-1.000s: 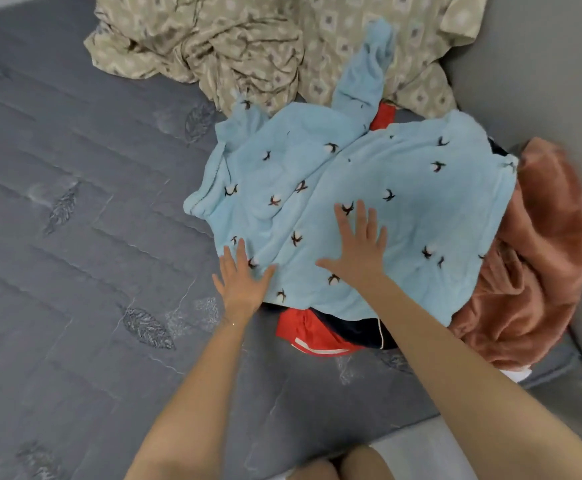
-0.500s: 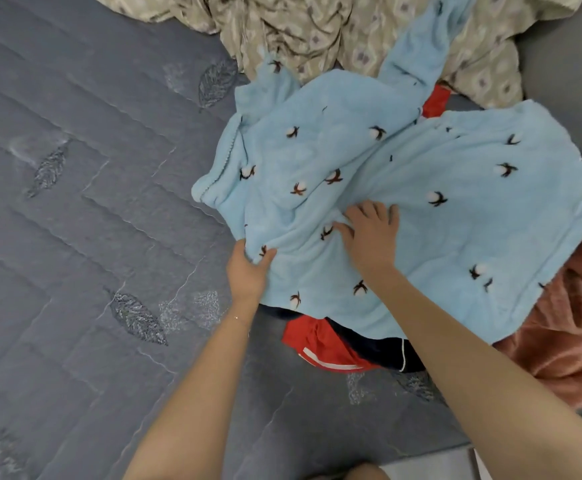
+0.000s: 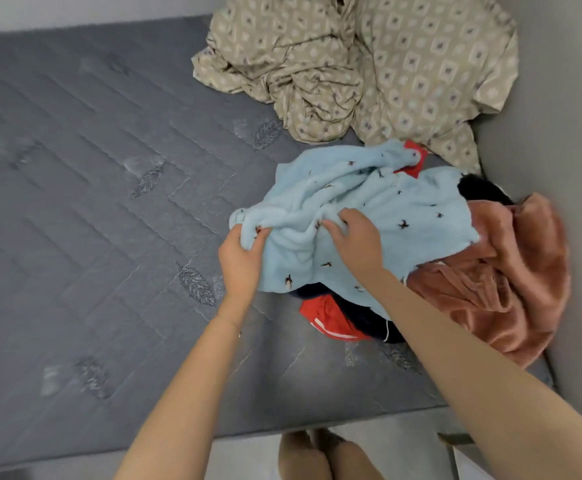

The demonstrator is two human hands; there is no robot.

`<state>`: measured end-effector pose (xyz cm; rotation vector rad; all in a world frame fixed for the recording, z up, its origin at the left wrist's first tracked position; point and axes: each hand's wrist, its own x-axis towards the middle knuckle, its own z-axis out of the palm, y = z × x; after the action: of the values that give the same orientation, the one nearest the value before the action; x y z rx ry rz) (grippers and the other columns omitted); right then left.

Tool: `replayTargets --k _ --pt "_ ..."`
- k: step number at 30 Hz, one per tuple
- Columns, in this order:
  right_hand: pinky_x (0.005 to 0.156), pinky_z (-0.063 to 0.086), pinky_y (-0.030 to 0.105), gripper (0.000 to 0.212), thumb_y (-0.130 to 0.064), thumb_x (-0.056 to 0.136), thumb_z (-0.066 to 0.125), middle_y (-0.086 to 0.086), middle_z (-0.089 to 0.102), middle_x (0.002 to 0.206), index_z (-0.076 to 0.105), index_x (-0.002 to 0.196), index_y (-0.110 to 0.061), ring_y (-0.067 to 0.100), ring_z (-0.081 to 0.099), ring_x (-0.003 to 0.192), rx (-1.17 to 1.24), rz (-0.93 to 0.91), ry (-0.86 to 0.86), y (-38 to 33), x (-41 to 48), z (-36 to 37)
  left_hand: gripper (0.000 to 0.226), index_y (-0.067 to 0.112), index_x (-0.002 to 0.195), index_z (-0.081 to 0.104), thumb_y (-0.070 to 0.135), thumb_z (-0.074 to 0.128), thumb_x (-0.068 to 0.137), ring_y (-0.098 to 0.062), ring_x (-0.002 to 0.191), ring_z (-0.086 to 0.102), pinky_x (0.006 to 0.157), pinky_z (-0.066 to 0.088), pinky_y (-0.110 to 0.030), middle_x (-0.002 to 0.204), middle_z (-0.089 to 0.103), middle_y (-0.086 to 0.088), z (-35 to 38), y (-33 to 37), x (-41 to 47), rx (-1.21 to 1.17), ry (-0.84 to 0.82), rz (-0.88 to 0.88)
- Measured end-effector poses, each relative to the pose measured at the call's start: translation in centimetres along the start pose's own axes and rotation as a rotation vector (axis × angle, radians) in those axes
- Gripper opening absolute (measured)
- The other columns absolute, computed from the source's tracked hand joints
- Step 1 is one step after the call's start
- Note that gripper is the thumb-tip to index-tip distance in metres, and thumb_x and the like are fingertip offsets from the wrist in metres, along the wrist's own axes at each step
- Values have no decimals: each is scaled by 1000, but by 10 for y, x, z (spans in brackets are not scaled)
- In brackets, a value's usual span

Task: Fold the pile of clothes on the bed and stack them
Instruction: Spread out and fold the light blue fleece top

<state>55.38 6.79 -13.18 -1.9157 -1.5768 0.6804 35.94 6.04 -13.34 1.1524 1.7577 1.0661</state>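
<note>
bed (image 3: pixel 109 237): the grey mattress on the left is where I'd spread it out tbh
left hand (image 3: pixel 239 261): fingers curled, pinching the near-left edge of the blue fleece top (image 3: pixel 403 209)
right hand (image 3: pixel 351 240): clamped on a bunch of the same top, just beside the left
pile: the top sits at the right of the bed, over the red shorts (image 3: pixel 331 317)
tip: lift it clear, or the shorts probably drag along

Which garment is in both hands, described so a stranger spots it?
On the grey mattress, find the clothes heap by the wall. Its top piece, gripped by left hand and right hand, is the pale blue fleece garment with small dark motifs, unlike the rust garment and red garment nearby.
</note>
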Motion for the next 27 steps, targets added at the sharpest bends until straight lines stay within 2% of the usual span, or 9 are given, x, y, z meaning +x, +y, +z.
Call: replayTargets --k 3,5,7,11,14,17,20,24,27 --pt "62 24 23 39 -30 95 59 -12 34 60 38 65 -17 10 37 60 66 -58 12 -53 -21 -9 19 25 72 58 29 71 85 5 62 52 58 41 -11 70 60 12 -46 30 -20 -19 49 26" --pt "65 32 30 45 -30 95 60 -11 34 58 31 60 -25 12 38 60 106 -98 27 -87 -39 -13 22 27 70 56 30 70 85 6 60 52 55 40 -10 65 59 16 -77 48 -34 -15 78 62" --pt "66 38 36 45 -29 95 59 -9 37 58 32 60 -23 13 40 60 169 -110 27 -116 -56 -13 27 29 66 52 30 70 86 7 57 50 54 38 -9 61 57 23 -107 61 -43 -37 135 91" --pt "54 32 19 42 -29 96 58 -7 37 56 35 61 -19 5 38 54 253 -145 9 -165 -86 -5 24 27 69 54 35 69 85 5 60 50 58 41 -10 63 57 23 -166 78 -46 -120 243 114" --pt "51 31 19 43 -32 96 57 -6 37 55 37 62 -16 6 38 51 230 -188 -1 -207 -101 8 23 24 71 56 34 70 86 4 61 50 60 41 -11 65 57 20 -217 82 -39 -154 307 170" --pt "50 31 19 43 -33 96 58 -6 37 55 39 62 -14 6 34 50 266 -203 -22 -255 -121 35 31 12 71 56 36 71 84 1 59 46 59 41 -17 66 56 6 -275 75 -34 -141 318 186" --pt "52 31 18 45 -33 94 60 -7 33 54 34 61 -16 5 32 49 322 -183 -9 -310 -144 71 27 26 67 54 41 70 83 3 60 51 57 40 -13 64 56 14 -345 59 -33 -81 294 176" --pt "49 28 20 44 -33 90 64 0 31 57 37 62 -12 7 27 50 406 -137 16 -383 -172 117 25 21 75 63 43 70 83 -3 68 57 65 49 -28 73 64 7 -438 39 -27 15 255 173" --pt "48 28 19 46 -33 89 66 -4 30 55 35 61 -14 6 27 49 462 -136 2 -427 -188 143 27 17 75 64 42 71 83 -7 67 57 68 50 -35 73 64 4 -492 35 -15 24 269 193"
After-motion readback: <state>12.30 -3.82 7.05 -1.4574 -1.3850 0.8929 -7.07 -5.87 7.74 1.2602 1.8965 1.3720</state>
